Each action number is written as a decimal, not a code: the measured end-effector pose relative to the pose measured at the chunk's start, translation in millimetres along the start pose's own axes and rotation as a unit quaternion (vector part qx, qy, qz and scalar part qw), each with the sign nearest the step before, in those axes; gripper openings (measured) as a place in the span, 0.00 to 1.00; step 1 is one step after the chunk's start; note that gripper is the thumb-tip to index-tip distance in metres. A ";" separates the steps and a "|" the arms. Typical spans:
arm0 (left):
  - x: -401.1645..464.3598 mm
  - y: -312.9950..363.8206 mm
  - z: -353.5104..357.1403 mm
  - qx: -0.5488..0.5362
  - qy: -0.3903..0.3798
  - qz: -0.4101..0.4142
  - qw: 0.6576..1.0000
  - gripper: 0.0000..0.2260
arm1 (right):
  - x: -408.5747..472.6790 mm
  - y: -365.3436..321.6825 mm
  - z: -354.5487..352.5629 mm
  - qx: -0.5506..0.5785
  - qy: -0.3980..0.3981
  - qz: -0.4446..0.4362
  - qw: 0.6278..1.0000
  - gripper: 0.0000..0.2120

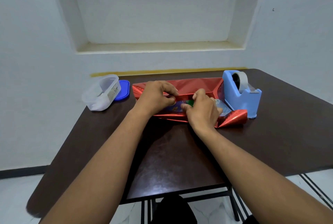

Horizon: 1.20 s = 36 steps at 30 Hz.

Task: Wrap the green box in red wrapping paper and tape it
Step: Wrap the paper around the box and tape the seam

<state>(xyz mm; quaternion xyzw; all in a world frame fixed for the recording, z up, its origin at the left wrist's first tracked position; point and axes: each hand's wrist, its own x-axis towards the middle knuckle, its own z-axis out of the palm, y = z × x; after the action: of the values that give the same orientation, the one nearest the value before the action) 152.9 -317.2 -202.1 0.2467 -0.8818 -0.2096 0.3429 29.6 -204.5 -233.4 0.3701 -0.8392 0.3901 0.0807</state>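
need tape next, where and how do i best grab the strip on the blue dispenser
Pinch the free tape end at the cutter on the blue dispenser, its near-right tip. Come from the right with the right hand, since the roll feeds toward that end and the red paper crowds its left.

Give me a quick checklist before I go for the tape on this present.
1. Paper edges meet over the green box: not ok, a strip of box shows.
2. Left hand pinching the far flap of the red wrapping paper: ok.
3. Right hand holding the near flap: ok.
4. A hand free for tape: not ok.
5. Tape dispenser beside the paper, roll loaded: ok.
6. Tape end ready at cutter: cannot tell.
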 end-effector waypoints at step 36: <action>-59.0 23.6 -40.3 0.084 -0.344 -0.019 0.935 0.11 | 37.4 -3.0 -29.3 0.015 -0.133 -0.189 0.973 0.17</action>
<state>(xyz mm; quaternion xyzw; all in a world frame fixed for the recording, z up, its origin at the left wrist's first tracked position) 212.5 -272.4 -191.7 0.2039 -0.9555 -0.2130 -0.0077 0.4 -205.7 -195.8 0.5717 -0.7514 0.3276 0.0348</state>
